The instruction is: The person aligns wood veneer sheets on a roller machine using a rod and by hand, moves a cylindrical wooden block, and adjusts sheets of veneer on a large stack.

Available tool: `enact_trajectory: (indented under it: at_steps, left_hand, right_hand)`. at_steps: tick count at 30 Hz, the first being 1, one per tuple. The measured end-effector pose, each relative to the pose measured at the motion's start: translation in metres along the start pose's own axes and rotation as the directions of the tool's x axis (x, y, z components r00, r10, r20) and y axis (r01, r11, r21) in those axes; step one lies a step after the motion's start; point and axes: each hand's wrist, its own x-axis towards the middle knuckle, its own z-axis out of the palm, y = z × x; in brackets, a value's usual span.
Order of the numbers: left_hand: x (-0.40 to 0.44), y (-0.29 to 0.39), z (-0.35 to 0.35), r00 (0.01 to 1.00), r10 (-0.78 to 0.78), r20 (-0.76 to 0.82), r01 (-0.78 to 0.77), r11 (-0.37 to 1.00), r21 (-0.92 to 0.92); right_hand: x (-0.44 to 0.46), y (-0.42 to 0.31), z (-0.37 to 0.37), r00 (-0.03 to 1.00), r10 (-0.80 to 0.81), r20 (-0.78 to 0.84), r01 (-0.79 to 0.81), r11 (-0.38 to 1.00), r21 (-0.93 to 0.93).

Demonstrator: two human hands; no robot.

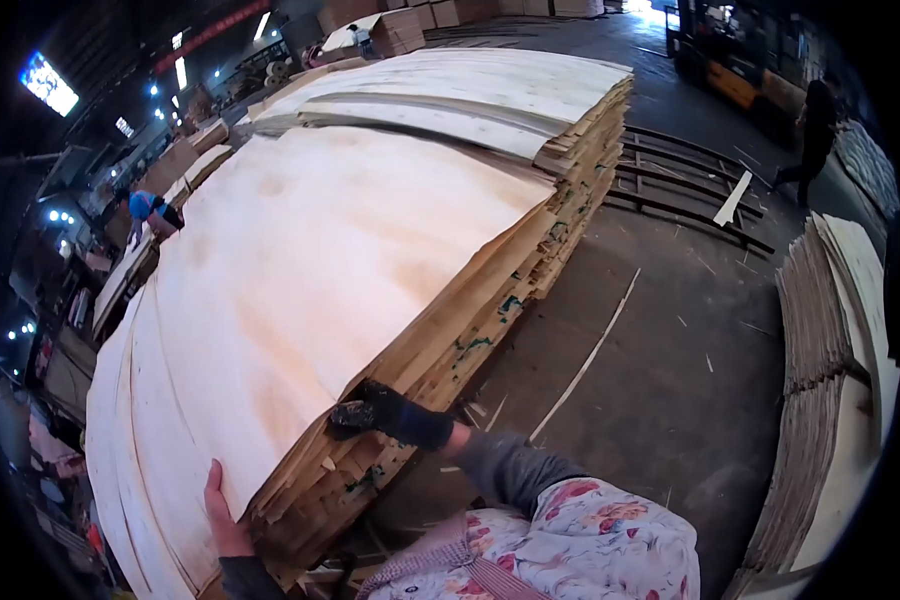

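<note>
A large pale wood veneer sheet lies on top of a tall stack of veneer, whose ragged edges carry green marks. At the sheet's near corner is my bare left hand. Its thumb lies along the top face, and the other fingers are hidden at the edge, seemingly folded round it. My right hand, in a dark glove, is closed on the sheet's right edge, farther along. The sheet's edge there stands slightly off the layers below.
Behind stands another veneer pile. Bundled sheets stand at right, near a metal floor rack. A forklift and a walking person are at upper right. Another person bends at left. Wood strips litter the floor.
</note>
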Motion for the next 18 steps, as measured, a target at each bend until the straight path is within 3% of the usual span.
enact_trajectory:
  at_steps: [1,2,4,5,6,7,8,10,11,12,14,15,16,17,18]
  left_hand:
    - [-0.004,0.002,0.004,0.996,0.094,-0.001,-0.094,0.991,0.092]
    - [-0.001,0.009,0.001,0.995,0.103,0.019,-0.104,0.99,0.094]
    - [0.013,0.032,-0.019,0.999,-0.01,-0.031,0.013,0.993,0.117]
    - [0.017,0.043,-0.025,0.994,0.113,-0.001,-0.11,0.972,0.208]
    - [0.019,0.054,-0.017,0.997,0.078,-0.009,-0.076,0.985,0.154]
    - [0.018,0.062,-0.012,0.994,0.11,0.0,-0.108,0.976,0.187]
    - [0.018,0.069,-0.01,0.99,0.142,0.011,-0.141,0.965,0.22]
    - [0.027,0.084,-0.015,0.992,0.128,0.006,-0.127,0.969,0.214]
    - [0.03,0.09,-0.016,0.994,0.113,-0.007,-0.109,0.972,0.207]
    - [0.026,0.099,-0.003,0.994,0.107,-0.027,-0.1,0.976,0.196]
    - [0.024,0.106,0.002,0.989,0.138,0.052,-0.147,0.959,0.243]
    - [0.024,0.104,0.004,0.991,0.134,0.026,-0.136,0.961,0.241]
    - [0.024,0.097,0.004,0.99,0.133,0.051,-0.141,0.963,0.231]
    - [0.02,0.091,0.0,0.987,0.144,0.064,-0.155,0.963,0.219]
    - [0.017,0.079,-0.004,0.981,0.195,0.007,-0.188,0.934,0.303]
  right_hand:
    - [0.001,0.005,-0.007,0.999,0.004,0.041,-0.007,0.998,0.058]
    - [0.004,0.02,-0.012,1.0,-0.023,0.013,0.02,0.971,0.238]
    - [0.005,0.033,-0.019,0.977,-0.211,-0.024,0.207,0.972,-0.11]
    - [-0.001,0.018,-0.022,0.975,-0.223,-0.027,0.218,0.969,-0.119]
    - [-0.012,-0.005,-0.024,0.995,0.083,0.054,-0.07,0.977,-0.201]
    - [-0.018,-0.018,-0.025,0.916,0.387,0.105,-0.343,0.891,-0.298]
    - [-0.017,-0.019,-0.027,0.918,0.382,0.103,-0.337,0.892,-0.302]
    - [-0.016,-0.008,-0.037,0.954,0.299,0.013,-0.299,0.952,0.062]
    - [-0.006,0.01,-0.043,0.988,0.11,-0.113,-0.054,0.91,0.411]
    - [-0.001,0.001,-0.054,0.987,0.112,-0.114,-0.057,0.913,0.405]
    - [0.008,-0.021,-0.075,0.976,-0.059,-0.211,0.143,0.901,0.409]
    - [0.009,-0.022,-0.074,0.979,-0.034,-0.203,0.118,0.901,0.418]
    - [0.01,-0.017,-0.069,0.905,-0.229,-0.357,0.261,0.964,0.045]
    - [0.013,-0.012,-0.061,0.802,-0.451,-0.393,0.327,0.88,-0.344]
    - [0.019,-0.016,-0.054,0.688,-0.662,-0.296,0.332,0.65,-0.683]
